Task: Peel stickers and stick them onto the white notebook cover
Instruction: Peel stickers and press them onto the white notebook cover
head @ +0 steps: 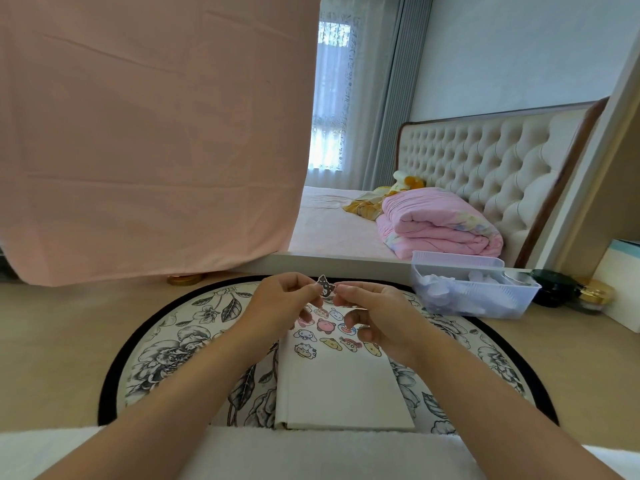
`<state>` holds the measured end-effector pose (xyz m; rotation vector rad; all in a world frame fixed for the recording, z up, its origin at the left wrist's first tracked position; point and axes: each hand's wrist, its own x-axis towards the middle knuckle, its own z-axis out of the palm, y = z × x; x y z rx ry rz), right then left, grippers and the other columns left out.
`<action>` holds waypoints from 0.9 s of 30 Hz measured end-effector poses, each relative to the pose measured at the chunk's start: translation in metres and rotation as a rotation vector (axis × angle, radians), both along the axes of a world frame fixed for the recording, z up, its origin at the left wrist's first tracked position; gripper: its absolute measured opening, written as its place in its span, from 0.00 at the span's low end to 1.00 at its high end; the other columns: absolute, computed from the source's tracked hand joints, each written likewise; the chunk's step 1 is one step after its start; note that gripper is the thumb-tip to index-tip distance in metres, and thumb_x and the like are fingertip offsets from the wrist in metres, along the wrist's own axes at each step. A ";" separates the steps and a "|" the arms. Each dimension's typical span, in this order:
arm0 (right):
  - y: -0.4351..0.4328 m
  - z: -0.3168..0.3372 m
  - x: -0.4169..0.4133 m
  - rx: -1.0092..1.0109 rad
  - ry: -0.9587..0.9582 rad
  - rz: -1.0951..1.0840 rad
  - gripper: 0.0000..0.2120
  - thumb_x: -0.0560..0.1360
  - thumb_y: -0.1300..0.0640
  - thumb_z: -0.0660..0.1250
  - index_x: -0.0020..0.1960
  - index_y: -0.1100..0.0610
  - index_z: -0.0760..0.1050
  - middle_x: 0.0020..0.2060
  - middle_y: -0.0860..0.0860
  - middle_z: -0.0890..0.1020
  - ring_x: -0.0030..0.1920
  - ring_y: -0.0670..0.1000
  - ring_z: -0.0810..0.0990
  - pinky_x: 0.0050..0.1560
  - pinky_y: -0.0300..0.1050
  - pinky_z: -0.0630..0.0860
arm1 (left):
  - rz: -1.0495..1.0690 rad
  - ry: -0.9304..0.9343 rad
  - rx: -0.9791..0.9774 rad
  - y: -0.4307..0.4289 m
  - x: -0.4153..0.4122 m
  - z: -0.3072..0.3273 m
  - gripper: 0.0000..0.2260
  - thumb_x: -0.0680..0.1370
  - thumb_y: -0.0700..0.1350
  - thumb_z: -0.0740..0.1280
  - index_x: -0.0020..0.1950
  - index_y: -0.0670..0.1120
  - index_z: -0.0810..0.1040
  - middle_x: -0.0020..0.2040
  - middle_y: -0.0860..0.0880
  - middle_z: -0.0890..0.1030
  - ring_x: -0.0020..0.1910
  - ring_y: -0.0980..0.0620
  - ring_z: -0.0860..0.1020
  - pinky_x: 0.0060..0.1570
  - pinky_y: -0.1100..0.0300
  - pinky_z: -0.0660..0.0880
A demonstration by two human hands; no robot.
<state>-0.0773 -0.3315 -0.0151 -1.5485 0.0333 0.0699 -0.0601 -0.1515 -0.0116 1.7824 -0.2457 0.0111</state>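
Two hands meet above the far end of the white notebook [341,389]: my left hand [280,301] and my right hand [375,315] each pinch one side of a small dark cartoon sticker [325,285] between thumb and forefinger, holding it upright in the air. The sticker is too small for me to tell whether its backing is parting from it. The notebook lies closed on a round floral mat [180,341] with a black rim. A cluster of cartoon stickers [323,336] already sits on the far part of its cover, partly hidden under my fingers. The mat rests on the pale wooden surface [52,341]. To the right stands a clear plastic bin [485,306], with a dark jar [554,287] just beside it. A pink cloth [149,133] hangs at the left, and a folded pink quilt [440,223] lies on the bed behind.
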 end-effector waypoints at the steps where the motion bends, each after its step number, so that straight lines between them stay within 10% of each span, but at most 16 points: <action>1: 0.002 0.000 0.000 -0.023 -0.018 -0.035 0.09 0.77 0.55 0.72 0.55 0.58 0.83 0.45 0.52 0.85 0.32 0.48 0.76 0.27 0.39 0.64 | 0.018 -0.007 -0.012 0.000 0.000 -0.001 0.05 0.79 0.46 0.69 0.46 0.47 0.83 0.39 0.52 0.86 0.32 0.55 0.79 0.29 0.66 0.70; 27: 0.008 0.003 -0.015 -0.309 -0.179 -0.184 0.07 0.75 0.52 0.75 0.49 0.55 0.83 0.40 0.49 0.85 0.28 0.46 0.77 0.24 0.36 0.68 | 0.029 -0.045 -0.002 -0.002 -0.017 0.000 0.06 0.80 0.46 0.68 0.45 0.50 0.83 0.39 0.53 0.86 0.31 0.60 0.78 0.26 0.73 0.68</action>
